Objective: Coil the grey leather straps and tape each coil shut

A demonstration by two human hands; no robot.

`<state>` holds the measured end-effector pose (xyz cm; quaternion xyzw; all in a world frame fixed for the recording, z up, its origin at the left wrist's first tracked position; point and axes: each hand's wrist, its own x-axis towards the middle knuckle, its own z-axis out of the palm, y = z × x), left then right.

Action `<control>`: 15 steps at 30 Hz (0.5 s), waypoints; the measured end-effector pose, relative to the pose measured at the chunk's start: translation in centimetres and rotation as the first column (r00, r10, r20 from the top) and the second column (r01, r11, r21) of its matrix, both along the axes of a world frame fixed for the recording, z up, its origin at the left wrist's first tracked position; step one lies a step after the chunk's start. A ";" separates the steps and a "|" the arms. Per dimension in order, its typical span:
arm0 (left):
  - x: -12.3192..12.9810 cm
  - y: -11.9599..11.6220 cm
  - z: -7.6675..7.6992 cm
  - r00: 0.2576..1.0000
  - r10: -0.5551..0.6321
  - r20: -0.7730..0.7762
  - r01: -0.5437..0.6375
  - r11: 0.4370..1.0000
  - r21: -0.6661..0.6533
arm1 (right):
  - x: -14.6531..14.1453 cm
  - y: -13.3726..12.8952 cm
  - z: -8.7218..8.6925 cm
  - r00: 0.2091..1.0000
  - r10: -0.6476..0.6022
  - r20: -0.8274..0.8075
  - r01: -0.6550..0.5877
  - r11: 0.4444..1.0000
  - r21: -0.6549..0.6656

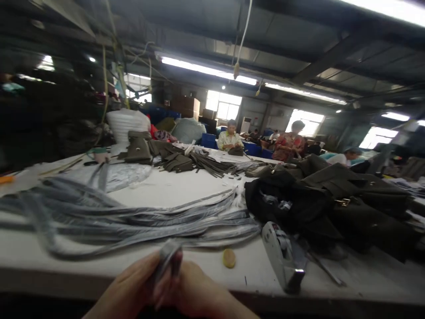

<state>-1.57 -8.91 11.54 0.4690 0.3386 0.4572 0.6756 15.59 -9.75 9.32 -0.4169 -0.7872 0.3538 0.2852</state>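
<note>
Near the table's front edge, my left hand (137,277) and my right hand (195,283) meet, both closed on a grey strap (170,250) that looks folded over at the top. Motion blurs the fingers, and the strap's lower end is hidden between the hands. Just beyond them, a bundle of long grey straps (139,228) with a plastic-like sheen stretches across the white table (146,191). To the right of my hands lie a small round yellowish object (229,258) and a grey tape dispenser (280,254).
Dark olive bags (352,195) are heaped at the right, near a thin metal tool (327,268). More dark pieces (179,160) and a cup (100,154) sit farther back. Across the table, a person (229,138) and another person (290,144) handle things. A cord (245,31) hangs overhead.
</note>
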 end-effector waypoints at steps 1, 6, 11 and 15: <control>0.0 0.1 0.6 1.000 0.002 0.000 -0.002 0.998 0.060 | -0.8 -0.6 -0.6 0.997 0.073 -0.001 -0.072 0.989 -0.127; -1.0 1.9 0.5 0.840 0.461 -0.286 -0.148 0.701 0.698 | 0.9 -2.7 1.1 0.920 0.265 -0.290 -0.372 0.823 -0.429; -1.1 1.5 -1.3 0.797 0.298 -0.526 0.054 0.831 0.553 | 5.6 1.9 3.2 0.985 -0.140 -0.101 0.135 0.989 -0.058; -0.5 1.4 -0.6 0.954 -0.002 -0.298 0.025 0.997 0.073 | 6.1 4.6 0.5 0.982 -0.183 0.049 0.172 0.969 0.177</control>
